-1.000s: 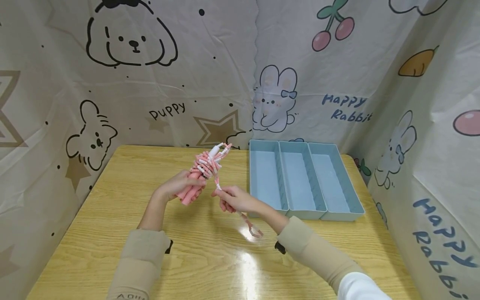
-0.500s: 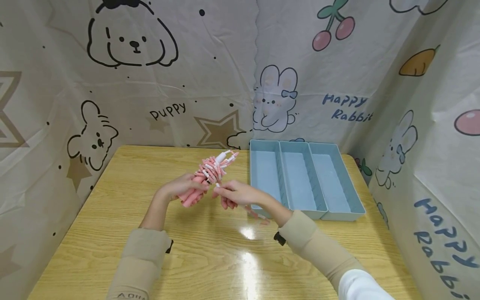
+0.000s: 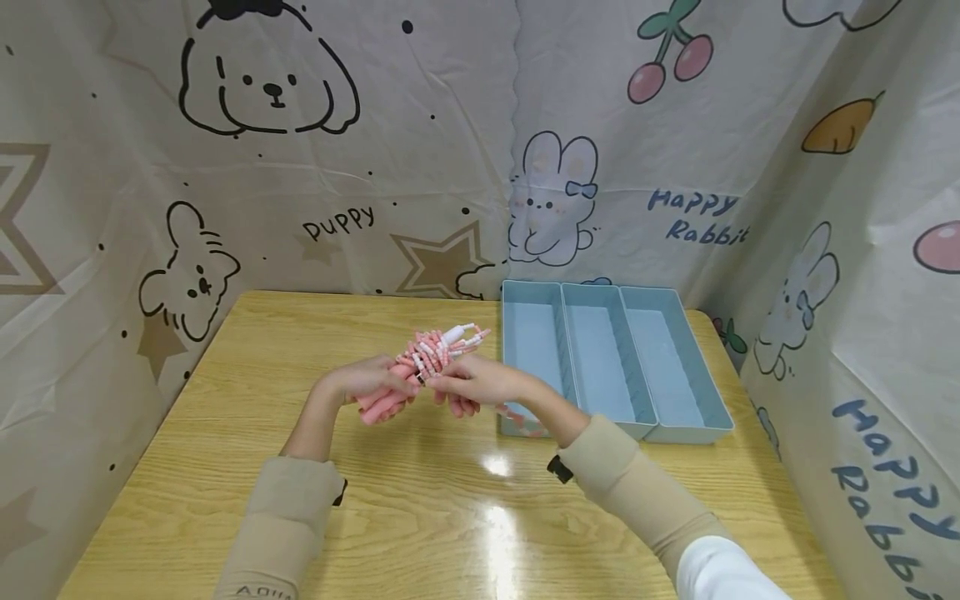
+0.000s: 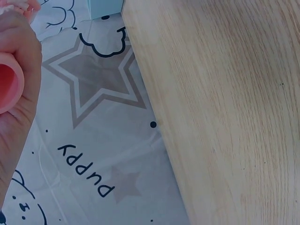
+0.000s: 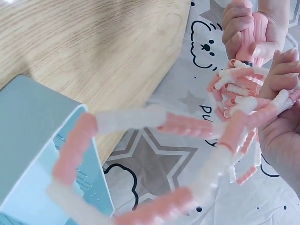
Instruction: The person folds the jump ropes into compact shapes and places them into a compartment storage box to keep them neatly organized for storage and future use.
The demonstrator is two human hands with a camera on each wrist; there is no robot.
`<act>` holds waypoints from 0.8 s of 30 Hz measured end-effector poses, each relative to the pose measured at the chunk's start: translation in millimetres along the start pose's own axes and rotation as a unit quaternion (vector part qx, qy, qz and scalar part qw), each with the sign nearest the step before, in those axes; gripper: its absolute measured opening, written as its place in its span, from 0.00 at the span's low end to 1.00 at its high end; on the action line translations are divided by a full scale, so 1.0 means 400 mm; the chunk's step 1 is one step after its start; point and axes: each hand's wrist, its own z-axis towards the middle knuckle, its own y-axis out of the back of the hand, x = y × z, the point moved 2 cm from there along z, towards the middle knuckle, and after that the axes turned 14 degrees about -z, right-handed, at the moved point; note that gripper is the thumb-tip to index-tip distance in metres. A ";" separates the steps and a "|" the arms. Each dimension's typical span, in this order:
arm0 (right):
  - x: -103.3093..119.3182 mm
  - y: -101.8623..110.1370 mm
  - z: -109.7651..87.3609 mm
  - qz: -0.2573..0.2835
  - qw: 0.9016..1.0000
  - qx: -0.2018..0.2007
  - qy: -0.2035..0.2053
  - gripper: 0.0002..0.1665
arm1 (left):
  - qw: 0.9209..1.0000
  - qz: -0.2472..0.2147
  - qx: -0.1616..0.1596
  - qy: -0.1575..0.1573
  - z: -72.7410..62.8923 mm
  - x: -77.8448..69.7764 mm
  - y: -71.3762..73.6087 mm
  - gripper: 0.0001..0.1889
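Note:
A jump rope (image 3: 429, 353) of pink and white beads is wound in a bundle around its pink handles (image 3: 372, 410). My left hand (image 3: 366, 379) grips those handles together; in the left wrist view one hollow handle end (image 4: 9, 83) pokes out of the fist. Close beside it, my right hand (image 3: 483, 382) holds the free part of the rope with curled fingers, right at the bundle. From that hand a loose beaded loop (image 5: 72, 150) hangs out large in the right wrist view. A white piece and small loops stick out at the bundle's far end.
Three light blue bins (image 3: 651, 430) stand side by side at the back right of the wooden table (image 3: 420, 517), near the right hand. A printed cloth (image 3: 435, 167) hangs behind and along the sides.
The right hand has closed in on the bundle, and the loose tail has shifted rightward. The bundle has moved a little down and right and tilts more to the right. The left hand keeps its grip.

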 end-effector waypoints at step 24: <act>0.026 0.033 -0.006 -0.115 0.987 -0.110 -0.032 0.22 | 0.997 0.039 0.027 0.057 -0.011 0.002 -0.011 0.09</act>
